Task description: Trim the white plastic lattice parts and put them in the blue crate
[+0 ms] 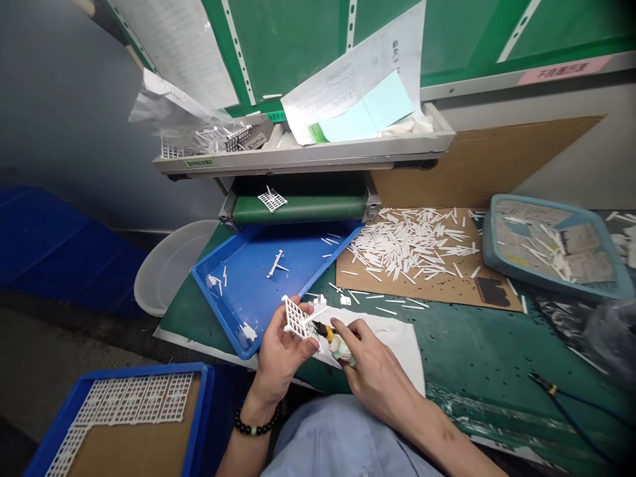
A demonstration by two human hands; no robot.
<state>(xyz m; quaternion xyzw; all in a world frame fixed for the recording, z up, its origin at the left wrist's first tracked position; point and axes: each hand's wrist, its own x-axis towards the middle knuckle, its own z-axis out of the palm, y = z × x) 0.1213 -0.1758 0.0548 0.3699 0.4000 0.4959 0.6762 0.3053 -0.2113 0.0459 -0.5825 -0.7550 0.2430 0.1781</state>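
**Left hand:** the left hand [281, 354] is shut tight on a white plastic grid [297, 319], with the thumb on top.

**Right hand:** the right hand [375, 371] is curled shut on small cutters [338, 343] with yellow and white handles.

**Grid:** it is up in the air over a white cloth [392, 344], held right by the cutters. They may touch it, but the view is too poor to be sure.

**Near the hands:** a blue tray [218, 298] with white bits in it is just past the left hand.

**Farther off:** a heap of white sticks [412, 245] lies on brown card [362, 278]. A blue bin [119, 397] with more grids sits at the lower left.
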